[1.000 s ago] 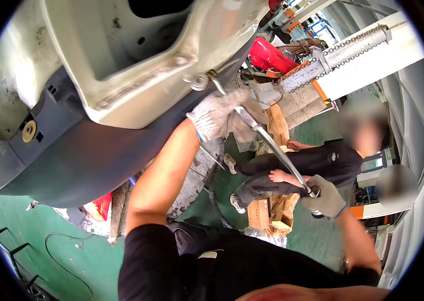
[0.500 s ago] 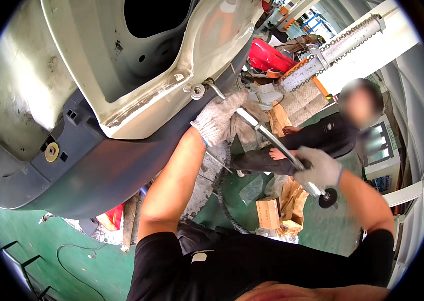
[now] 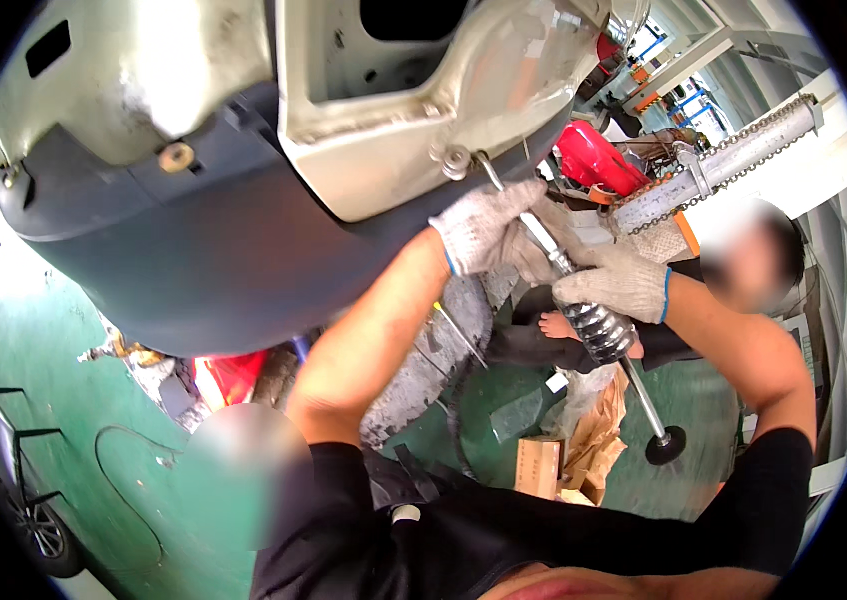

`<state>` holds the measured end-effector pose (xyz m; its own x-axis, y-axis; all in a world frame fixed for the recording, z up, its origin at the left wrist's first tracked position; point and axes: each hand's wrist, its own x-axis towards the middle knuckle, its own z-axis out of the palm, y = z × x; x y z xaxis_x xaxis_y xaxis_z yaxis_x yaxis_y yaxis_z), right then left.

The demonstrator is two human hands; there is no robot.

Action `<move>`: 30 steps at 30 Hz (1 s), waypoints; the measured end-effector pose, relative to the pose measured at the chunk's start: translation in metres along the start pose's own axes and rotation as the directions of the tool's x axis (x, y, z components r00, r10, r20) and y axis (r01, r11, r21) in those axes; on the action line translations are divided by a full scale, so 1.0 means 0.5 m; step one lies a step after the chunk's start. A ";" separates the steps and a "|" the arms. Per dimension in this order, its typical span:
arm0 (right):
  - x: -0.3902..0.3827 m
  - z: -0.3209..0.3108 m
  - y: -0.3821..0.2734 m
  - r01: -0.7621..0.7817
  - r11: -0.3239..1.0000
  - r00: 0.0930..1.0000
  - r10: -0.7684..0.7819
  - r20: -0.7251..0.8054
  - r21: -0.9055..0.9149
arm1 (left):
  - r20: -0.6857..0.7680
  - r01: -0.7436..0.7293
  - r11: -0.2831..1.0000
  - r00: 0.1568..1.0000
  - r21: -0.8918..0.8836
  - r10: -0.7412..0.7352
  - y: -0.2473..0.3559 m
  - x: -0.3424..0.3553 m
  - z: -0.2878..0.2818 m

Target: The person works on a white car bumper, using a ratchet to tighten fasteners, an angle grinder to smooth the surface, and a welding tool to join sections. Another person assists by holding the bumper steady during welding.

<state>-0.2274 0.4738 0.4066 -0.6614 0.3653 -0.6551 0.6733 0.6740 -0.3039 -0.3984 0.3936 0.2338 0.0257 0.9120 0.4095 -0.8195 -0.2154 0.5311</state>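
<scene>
A slide hammer with a ribbed metal weight [image 3: 603, 335] slants down to the right from the pale vehicle body panel [image 3: 373, 165]. Its bent hook [image 3: 489, 170] meets the panel's lower edge beside a small round fitting [image 3: 456, 162]; the exact contact is too small to tell. My gloved left hand [image 3: 488, 230] is wrapped around the front of the tool, just behind the hook. Close behind it, my gloved right hand [image 3: 608, 283] grips the sliding weight. The bare rear rod [image 3: 647, 398] ends in a black round stop [image 3: 665, 446].
A person in dark clothes [image 3: 523, 345] sits just beyond the tool, at the right. A dark bumper [image 3: 193, 260] curves along the left. Below are a cardboard box [image 3: 538, 467] and crumpled brown paper [image 3: 595, 440]. A chained metal beam [image 3: 713, 170] stands far right.
My right hand has brought the weight up the rod toward my left hand, baring the rear rod. The view has shifted, and a blurred shape appears at lower left.
</scene>
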 end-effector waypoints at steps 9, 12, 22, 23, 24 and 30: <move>-0.312 0.258 0.309 -0.286 0.944 0.911 0.321 -0.259 0.164 | 0.249 0.036 0.963 0.963 0.268 -0.105 -0.051 -0.001 -0.004; -0.332 0.264 0.398 -0.369 0.855 0.851 0.469 -0.237 0.365 | 0.244 0.280 0.950 0.920 0.137 -0.307 -0.152 0.023 0.005; -0.298 0.575 0.526 -0.236 0.591 0.932 0.362 0.008 0.772 | 0.078 0.571 0.817 0.814 0.076 -0.576 -0.283 -0.023 0.003; -0.279 0.612 0.536 -0.243 0.497 0.941 0.330 0.077 0.833 | 0.005 0.603 0.795 0.797 0.064 -0.604 -0.292 -0.042 -0.002; -0.263 0.657 0.546 -0.256 0.408 0.944 0.302 0.136 0.876 | -0.068 0.635 0.770 0.772 0.060 -0.632 -0.301 -0.059 0.001; -0.195 0.869 0.535 -0.293 0.291 0.942 0.250 0.223 0.911 | -0.656 0.850 0.463 0.502 0.252 -0.564 -0.356 -0.142 0.007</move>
<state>0.1608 0.3394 0.0886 -0.3811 0.3696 -0.8474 0.6908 -0.4953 -0.5267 -0.2524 0.3657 0.1130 0.0996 0.8084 -0.5801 -0.2133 0.5868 0.7811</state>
